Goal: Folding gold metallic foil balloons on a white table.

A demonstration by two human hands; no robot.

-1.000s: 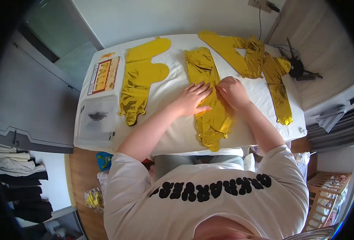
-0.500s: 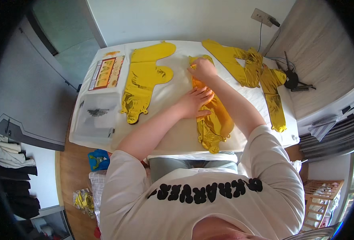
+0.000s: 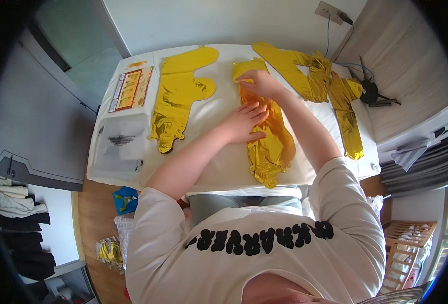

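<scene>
Our long, crinkled gold foil sheet (image 3: pixel 267 162) lies mid-way along the white-clothed desk (image 3: pixel 219 169), probably light, limp and slippery, best held by its tabbed near end. Our left hand (image 3: pixel 244 122) presses it, grip spread flat; whether our right hand (image 3: pixel 260 83) pinches its far part, we cannot tell.

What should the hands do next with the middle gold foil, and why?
Perhaps the right hand should gently smooth the middle foil: it looks creased, and the left hand rests spread on it, which could steady it.
</scene>
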